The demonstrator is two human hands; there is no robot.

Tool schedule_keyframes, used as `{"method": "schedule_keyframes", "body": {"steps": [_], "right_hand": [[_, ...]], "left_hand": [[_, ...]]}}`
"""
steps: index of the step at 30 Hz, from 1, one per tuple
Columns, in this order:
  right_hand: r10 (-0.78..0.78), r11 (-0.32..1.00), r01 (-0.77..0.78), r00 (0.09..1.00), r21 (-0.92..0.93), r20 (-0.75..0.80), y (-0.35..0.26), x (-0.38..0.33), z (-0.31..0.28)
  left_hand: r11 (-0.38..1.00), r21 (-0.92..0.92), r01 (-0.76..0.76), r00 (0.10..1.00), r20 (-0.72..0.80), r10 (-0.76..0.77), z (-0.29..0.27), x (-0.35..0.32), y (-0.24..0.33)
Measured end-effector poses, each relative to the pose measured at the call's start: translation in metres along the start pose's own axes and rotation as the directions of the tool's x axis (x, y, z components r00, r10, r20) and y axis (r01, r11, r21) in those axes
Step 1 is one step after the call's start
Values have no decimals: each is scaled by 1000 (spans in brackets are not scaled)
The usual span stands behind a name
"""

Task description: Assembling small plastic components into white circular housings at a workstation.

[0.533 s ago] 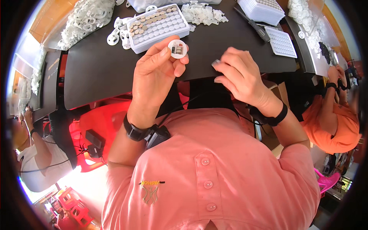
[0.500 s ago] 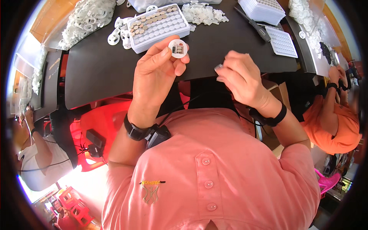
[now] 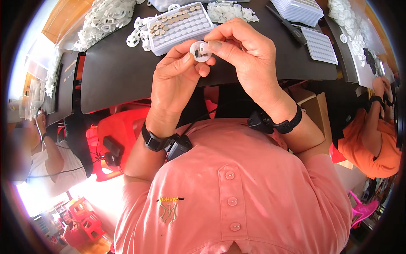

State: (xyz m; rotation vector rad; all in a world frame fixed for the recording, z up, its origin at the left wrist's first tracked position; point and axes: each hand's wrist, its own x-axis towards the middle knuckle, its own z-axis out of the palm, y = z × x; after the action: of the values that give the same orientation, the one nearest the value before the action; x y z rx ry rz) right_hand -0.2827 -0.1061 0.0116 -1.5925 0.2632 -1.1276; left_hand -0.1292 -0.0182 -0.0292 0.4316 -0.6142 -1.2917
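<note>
White round plastic disc is pinched between left hand and right hand; behind, near the black tabletop's far edge, a white gridded tray holds small tan discs.

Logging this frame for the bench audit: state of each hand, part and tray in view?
left hand: shut, pinching round white part
right hand: fingertips on the same part
round white part: held above black table
white grid tray: partly filled
tray stack: stacked, untouched

Round disc: white plastic, smooth, slightly translucent. Tray: white plastic, moulded cells. Tabletop: dark, matt. Shirt: salmon cloth. Wristbands: black, matt.
</note>
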Motion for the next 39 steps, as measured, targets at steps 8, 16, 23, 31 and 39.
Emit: {"method": "schedule_keyframes", "body": {"steps": [8, 16, 23, 31, 39], "right_hand": [[77, 996, -77, 997, 53, 14, 2, -3, 6], [86, 996, -86, 996, 40, -13, 2, -3, 10], [135, 988, -132, 990, 76, -38, 1, -4, 13], [-36, 997, 33, 999, -76, -33, 7, -9, 14], [-256, 908, 246, 967, -339, 17, 9, -10, 13]], "left_hand": [[1000, 13, 22, 1000, -5, -22, 1, 1, 1], [999, 29, 23, 1000, -12, -23, 3, 1, 2], [999, 42, 18, 1000, -22, -17, 4, 1, 2], [999, 32, 20, 1000, -19, -19, 4, 1, 1], [999, 41, 21, 1000, -14, -21, 4, -1, 3]]}}
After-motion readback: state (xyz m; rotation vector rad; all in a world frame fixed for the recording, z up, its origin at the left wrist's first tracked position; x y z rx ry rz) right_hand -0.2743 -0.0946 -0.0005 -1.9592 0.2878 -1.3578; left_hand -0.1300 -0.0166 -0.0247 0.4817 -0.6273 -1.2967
